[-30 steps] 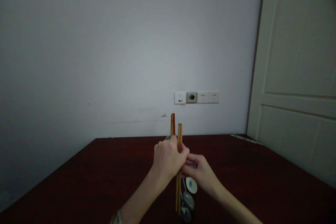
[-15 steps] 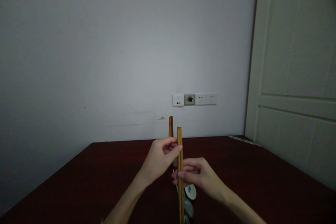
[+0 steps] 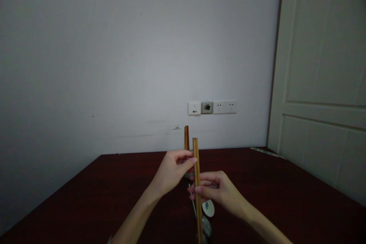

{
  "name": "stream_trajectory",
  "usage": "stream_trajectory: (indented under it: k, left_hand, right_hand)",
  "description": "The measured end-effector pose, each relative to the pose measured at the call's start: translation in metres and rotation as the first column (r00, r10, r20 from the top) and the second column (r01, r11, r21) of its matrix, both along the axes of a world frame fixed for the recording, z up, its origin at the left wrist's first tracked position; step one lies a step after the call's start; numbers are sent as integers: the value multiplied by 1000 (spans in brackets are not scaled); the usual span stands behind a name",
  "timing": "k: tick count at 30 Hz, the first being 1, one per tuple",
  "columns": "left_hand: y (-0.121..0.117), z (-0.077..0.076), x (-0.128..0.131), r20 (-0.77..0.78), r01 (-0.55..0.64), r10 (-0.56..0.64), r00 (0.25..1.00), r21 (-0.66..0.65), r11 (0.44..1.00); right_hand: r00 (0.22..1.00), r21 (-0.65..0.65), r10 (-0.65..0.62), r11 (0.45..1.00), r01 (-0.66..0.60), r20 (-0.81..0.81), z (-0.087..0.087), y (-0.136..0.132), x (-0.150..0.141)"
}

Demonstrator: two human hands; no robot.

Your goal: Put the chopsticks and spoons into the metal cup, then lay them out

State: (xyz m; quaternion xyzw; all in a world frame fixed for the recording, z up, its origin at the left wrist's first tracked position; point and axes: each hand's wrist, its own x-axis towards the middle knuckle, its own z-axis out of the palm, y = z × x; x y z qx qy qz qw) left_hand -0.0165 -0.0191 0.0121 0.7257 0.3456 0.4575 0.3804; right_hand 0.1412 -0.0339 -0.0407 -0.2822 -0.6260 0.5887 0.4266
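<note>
A pair of wooden chopsticks (image 3: 198,206) stands nearly upright in front of me, the two sticks side by side. Near their upper part, my left hand (image 3: 174,170) pinches them between thumb and fingers. Lower down, my right hand (image 3: 215,190) grips the same pair from the right. Behind my left hand, more chopsticks (image 3: 187,137) stick up; whatever holds them is mostly hidden. A white spoon with a blue mark (image 3: 208,208) lies under my right hand, and a metal spoon (image 3: 206,227) lies closer to me, partly behind the chopsticks.
The dark red table (image 3: 94,206) reaches to a pale wall (image 3: 143,65) with a row of sockets (image 3: 219,107). A flat strip (image 3: 264,152) lies at the table's far right edge. On the right stands a white panelled door (image 3: 323,84).
The lower ends of the held chopsticks have swung slightly to the right, so the pair leans a bit more. Both hands keep their grip.
</note>
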Motion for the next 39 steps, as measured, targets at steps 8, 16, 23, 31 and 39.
stream_trajectory:
  k: [8,16,23,31,39]
  left_hand:
    - [4,-4,2,38,-31,30,999,16,999]
    - [6,-6,5,84,-32,33,996,-6,999]
    - [4,-6,10,123,51,-30,992,-172,984]
    - [7,-9,9,88,71,-57,995,-173,982]
    - [6,-9,11,78,77,-65,995,-158,985]
  right_hand:
    - [999,20,-41,999,41,18,0,0,-1]
    - [999,1,-37,999,37,10,-2,1,-1]
    - [1000,9,-24,1000,23,19,-7,4,-2]
    - [1000,25,-14,1000,13,28,-15,9,-3]
    - [994,84,-17,996,8,109,-3,15,11]
